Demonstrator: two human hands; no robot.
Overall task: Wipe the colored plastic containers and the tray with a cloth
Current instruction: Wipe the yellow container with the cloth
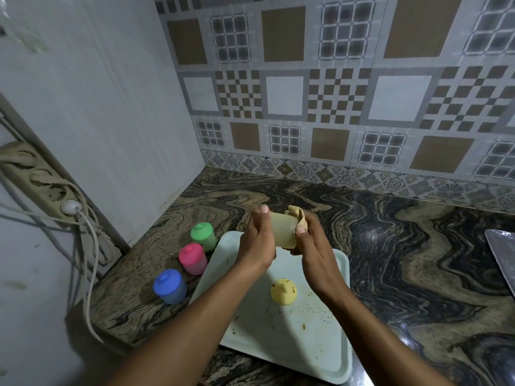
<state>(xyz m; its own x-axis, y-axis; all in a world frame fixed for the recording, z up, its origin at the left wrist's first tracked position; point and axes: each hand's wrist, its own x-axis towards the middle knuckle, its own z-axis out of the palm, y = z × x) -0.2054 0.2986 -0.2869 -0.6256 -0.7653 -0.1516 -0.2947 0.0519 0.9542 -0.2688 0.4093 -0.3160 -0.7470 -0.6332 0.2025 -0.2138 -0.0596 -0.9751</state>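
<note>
Above the pale tray (328, 346), my left hand (257, 242) grips a translucent yellowish container body (284, 229), held on its side. My right hand (312, 246) holds a beige cloth (298, 215) bunched against the container's open end. A yellow lid (283, 291) with dark specks lies on the tray, which shows crumbs and stains. Left of the tray on the counter stand three lidded containers: green (203, 235), pink (192, 258) and blue (169, 285).
The marbled counter (404, 246) meets a tiled wall at the back and a white panel on the left. A power strip with cables (50, 190) hangs at the left. A metallic tray edge (501, 254) shows at the far right.
</note>
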